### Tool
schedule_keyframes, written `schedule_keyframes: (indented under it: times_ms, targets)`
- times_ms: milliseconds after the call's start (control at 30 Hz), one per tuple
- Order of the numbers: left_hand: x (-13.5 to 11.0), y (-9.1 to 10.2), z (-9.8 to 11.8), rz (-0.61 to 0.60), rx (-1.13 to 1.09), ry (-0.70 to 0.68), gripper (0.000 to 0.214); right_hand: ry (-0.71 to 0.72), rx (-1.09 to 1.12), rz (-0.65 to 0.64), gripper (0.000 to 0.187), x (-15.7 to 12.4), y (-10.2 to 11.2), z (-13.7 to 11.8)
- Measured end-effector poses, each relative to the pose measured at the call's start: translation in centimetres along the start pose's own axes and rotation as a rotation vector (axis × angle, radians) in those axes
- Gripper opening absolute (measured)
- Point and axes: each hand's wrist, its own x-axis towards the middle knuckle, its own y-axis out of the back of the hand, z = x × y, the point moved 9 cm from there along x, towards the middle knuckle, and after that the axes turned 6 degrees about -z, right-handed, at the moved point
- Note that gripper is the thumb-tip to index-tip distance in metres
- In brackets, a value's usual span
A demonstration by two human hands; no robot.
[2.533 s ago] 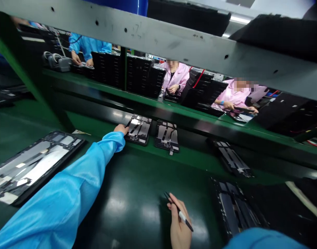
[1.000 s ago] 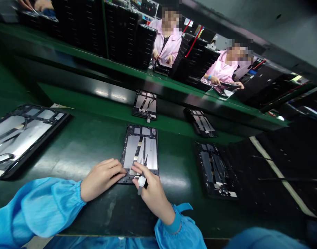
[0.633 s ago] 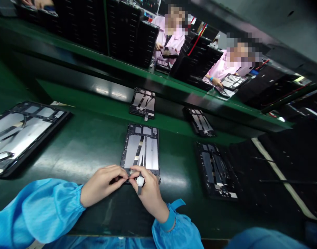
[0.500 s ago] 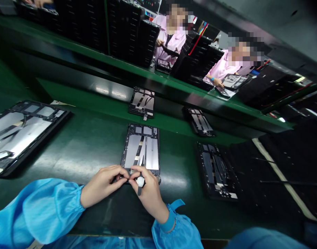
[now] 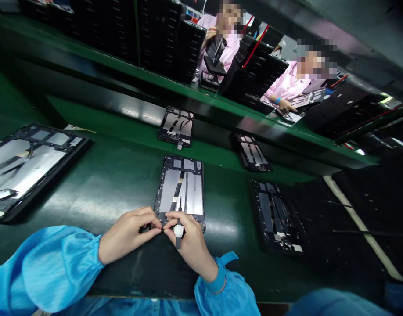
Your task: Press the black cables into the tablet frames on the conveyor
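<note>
An opened tablet frame with grey metal plates and a dark rim lies on the green bench in front of me. My left hand rests at its near edge, fingers pinched on a small dark part there. My right hand meets it fingertip to fingertip and grips black tweezers with a white band, their tips pointing up over the frame's lower middle. Both arms wear blue sleeves. What sits between the fingertips is too small to name.
A larger open frame lies at the left. More frames ride the belt beyond, and one lies to my right. Stacked black trays stand along the far shelf, where two people in pink work.
Since 2.5 s ago my left hand pulled a frame from the belt to the bench in front of me. Both hands then closed on its near edge and have held there, barely shifting.
</note>
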Motion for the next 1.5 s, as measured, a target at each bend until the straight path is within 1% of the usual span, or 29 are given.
schedule_keyframes:
  times_ms: [67, 200, 267, 333, 433, 500, 567, 700, 833, 900, 1000, 1067, 1167, 1300, 1400, 1500]
  targets:
    - [0.0, -0.3, -0.2, -0.038, 0.016, 0.027, 0.017, 0.004, -0.001, -0.017, 0.039, 0.0, 0.0, -0.1]
    - [-0.1, -0.5, -0.4, -0.067, 0.089, 0.092, 0.012, 0.021, -0.039, 0.047, 0.037, -0.1, 0.0, -0.3]
    - [-0.3, -0.5, -0.2, -0.079, 0.161, 0.092, 0.012, 0.054, -0.063, 0.063, 0.037, -0.2, -0.2, -0.5]
    - [-0.6, -0.5, 0.5, -0.067, 0.276, 0.053, 0.017, 0.089, -0.089, 0.071, 0.037, -0.3, -0.4, -0.7]
    - [-1.4, -0.3, 2.2, -0.010, 0.471, -0.055, 0.030, 0.129, -0.133, 0.082, 0.039, -0.4, -0.5, -1.0]
    - [-1.8, -0.2, 2.8, 0.027, 0.521, -0.103, 0.032, 0.147, -0.144, 0.084, 0.042, -0.5, -0.5, -1.1]
    - [-2.1, -0.1, 2.9, 0.048, 0.496, -0.124, 0.031, 0.160, -0.142, 0.082, 0.044, -0.6, -0.5, -1.2]
    - [-1.9, 0.1, 2.2, 0.068, 0.395, -0.126, 0.032, 0.170, -0.138, 0.068, 0.044, -0.6, -0.5, -1.2]
    - [-1.8, 0.7, 2.1, 0.131, 0.309, -0.142, 0.027, 0.160, -0.109, 0.064, 0.040, -0.6, -0.5, -1.0]
    - [-1.6, 1.0, 1.7, 0.140, 0.229, -0.101, 0.025, 0.145, -0.081, 0.071, 0.037, -0.6, -0.3, -0.9]
    - [-1.0, 0.6, 0.5, 0.087, 0.116, 0.000, 0.022, 0.130, -0.051, 0.079, 0.034, -0.6, -0.2, -0.7]
    - [-0.7, 0.1, 0.0, 0.056, 0.076, 0.044, 0.022, 0.125, -0.048, 0.083, 0.033, -0.6, -0.1, -0.7]
    - [-0.4, 0.0, -0.3, 0.051, 0.065, 0.067, 0.028, 0.116, -0.052, 0.085, 0.033, -0.6, 0.0, -0.6]
    - [-0.3, -0.2, 0.0, 0.033, 0.100, 0.058, 0.034, 0.117, -0.031, 0.082, 0.033, -0.6, 0.1, -0.7]
    - [-0.4, -0.2, 0.2, 0.026, 0.124, 0.038, 0.034, 0.108, -0.027, 0.064, 0.035, -0.6, 0.0, -0.7]
    - [-0.4, -0.3, 0.4, 0.010, 0.155, 0.028, 0.031, 0.113, -0.060, 0.022, 0.041, -0.6, -0.4, -0.6]
